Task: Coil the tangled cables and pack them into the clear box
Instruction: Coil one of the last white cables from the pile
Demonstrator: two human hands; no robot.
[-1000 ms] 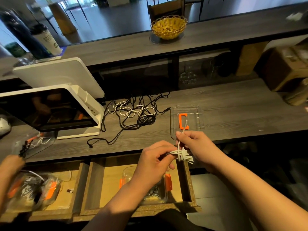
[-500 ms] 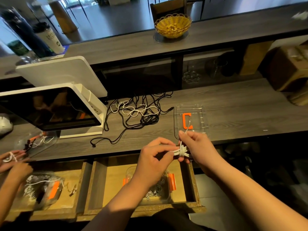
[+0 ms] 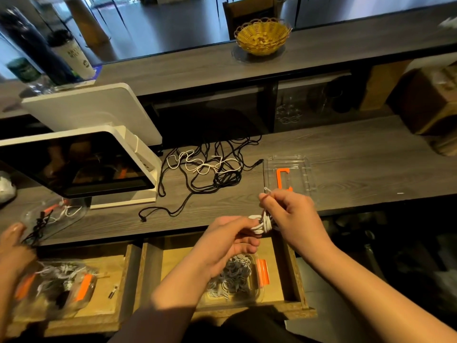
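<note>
Left hand grips white cable bundle; right hand pinches its tail. Wrap tight, tuck end, avoid loosening the loops.

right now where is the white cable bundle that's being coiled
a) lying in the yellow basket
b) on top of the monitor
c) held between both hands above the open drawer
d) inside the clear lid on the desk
c: the white cable bundle is gripped between the left hand and the right hand, just above the open drawer, not resting on anything.
</note>
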